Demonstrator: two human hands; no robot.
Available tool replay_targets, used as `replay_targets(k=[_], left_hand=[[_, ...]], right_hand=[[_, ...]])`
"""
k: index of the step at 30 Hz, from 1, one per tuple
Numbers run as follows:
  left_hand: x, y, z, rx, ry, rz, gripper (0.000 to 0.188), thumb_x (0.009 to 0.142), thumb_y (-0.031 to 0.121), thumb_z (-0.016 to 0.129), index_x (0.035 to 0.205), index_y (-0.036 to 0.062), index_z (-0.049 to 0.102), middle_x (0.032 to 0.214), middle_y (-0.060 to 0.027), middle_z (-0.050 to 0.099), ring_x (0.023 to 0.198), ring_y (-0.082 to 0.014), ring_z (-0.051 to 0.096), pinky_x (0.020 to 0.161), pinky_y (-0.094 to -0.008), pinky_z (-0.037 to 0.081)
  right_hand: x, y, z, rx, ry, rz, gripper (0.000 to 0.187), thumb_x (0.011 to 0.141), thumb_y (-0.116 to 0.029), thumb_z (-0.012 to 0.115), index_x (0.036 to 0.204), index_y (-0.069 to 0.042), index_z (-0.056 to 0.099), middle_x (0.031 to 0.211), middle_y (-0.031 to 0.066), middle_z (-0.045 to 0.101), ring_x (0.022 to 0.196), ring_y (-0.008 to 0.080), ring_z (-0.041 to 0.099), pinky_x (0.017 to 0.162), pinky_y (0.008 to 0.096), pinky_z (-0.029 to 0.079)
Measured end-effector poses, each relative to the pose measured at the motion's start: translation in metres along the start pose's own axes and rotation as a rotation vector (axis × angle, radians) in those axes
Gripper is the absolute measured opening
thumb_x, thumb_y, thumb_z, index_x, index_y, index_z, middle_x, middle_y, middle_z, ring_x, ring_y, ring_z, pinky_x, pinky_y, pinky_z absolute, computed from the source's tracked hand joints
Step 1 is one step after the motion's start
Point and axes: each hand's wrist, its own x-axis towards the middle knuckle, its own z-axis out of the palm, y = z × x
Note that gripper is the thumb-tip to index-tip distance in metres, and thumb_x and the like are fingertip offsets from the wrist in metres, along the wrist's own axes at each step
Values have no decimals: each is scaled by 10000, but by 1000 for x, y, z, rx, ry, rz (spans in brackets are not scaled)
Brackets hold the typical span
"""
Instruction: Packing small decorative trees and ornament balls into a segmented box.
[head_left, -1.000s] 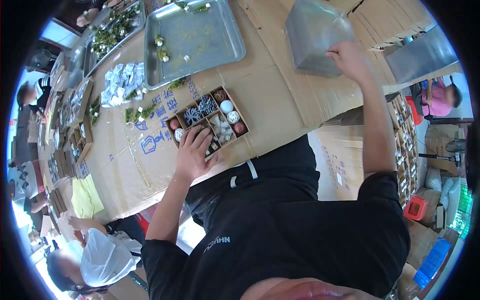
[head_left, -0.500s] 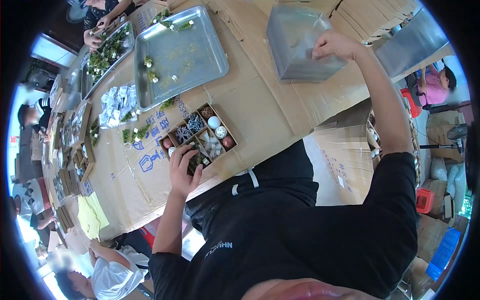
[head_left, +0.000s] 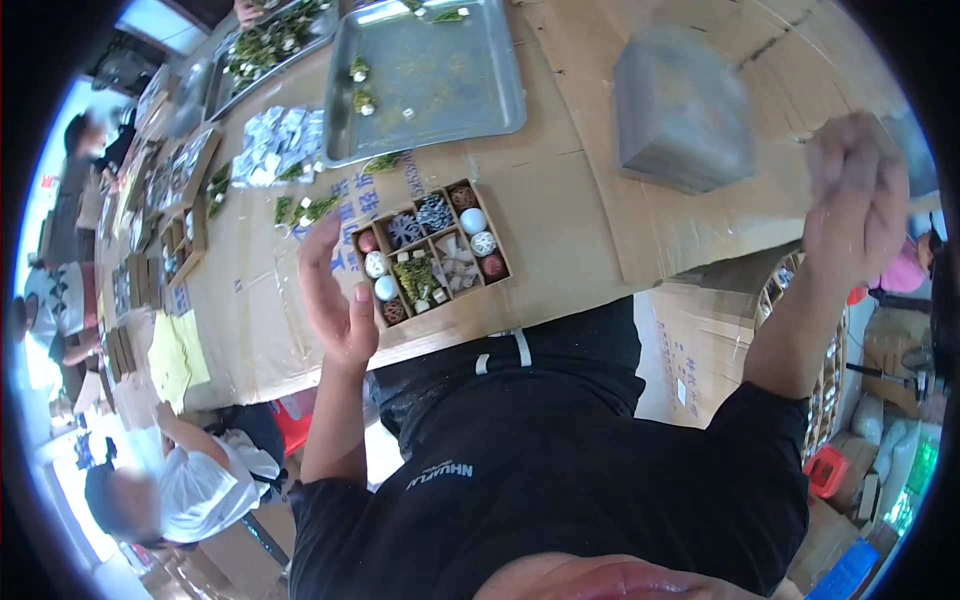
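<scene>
A cardboard compartment box [head_left: 450, 301] lies on the table in front of me. In its sections are red, white and brown wicker balls, a grey snowflake [head_left: 404, 230], pine cones [head_left: 434, 212], green moss [head_left: 415, 277] with small white pieces, and pale flat shapes [head_left: 457, 264]. Beside the box's left side, my left hand [head_left: 340, 295] is open, thumb apart from the fingers, holding nothing. Over the table's right side is my right hand [head_left: 858, 200], smeared by motion; its fingers and anything in them cannot be made out. The stack of clear plastic covers [head_left: 680, 120] stands to its left.
A metal tray [head_left: 425, 90] with a few moss sprigs lies at the far side, near crumpled silvery packets [head_left: 278, 145]. Another tray [head_left: 215, 95] is heaped with moss. Yellow sheets [head_left: 178, 360] and more boxes lie leftward. A person in white [head_left: 215, 480] sits at lower left.
My left hand has come off the moss in the box and moved left. My right hand has left the plastic stack and swung right and nearer. The view has shifted.
</scene>
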Motion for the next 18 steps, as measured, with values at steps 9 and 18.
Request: replay_targets(k=[9, 18], left_hand=[[11, 54, -29, -466, -37, -872, 528, 960, 151, 630, 1404, -48, 427, 828, -43, 574, 727, -125, 563, 673, -274, 480], [-33, -84, -4, 502, -130, -805, 469, 974, 322, 602, 1228, -72, 585, 917, -246, 702, 862, -374, 687, 792, -435, 525]], right_hand=[[-125, 41, 167, 698, -26, 1327, 326, 1041, -370, 541, 1109, -54, 583, 708, -44, 435, 539, 47, 379, 473, 214, 292], [-196, 118, 225, -384, -494, 967, 583, 962, -454, 588, 1255, 48, 544, 1056, 253, 678, 1010, 394, 658, 875, 463, 514]])
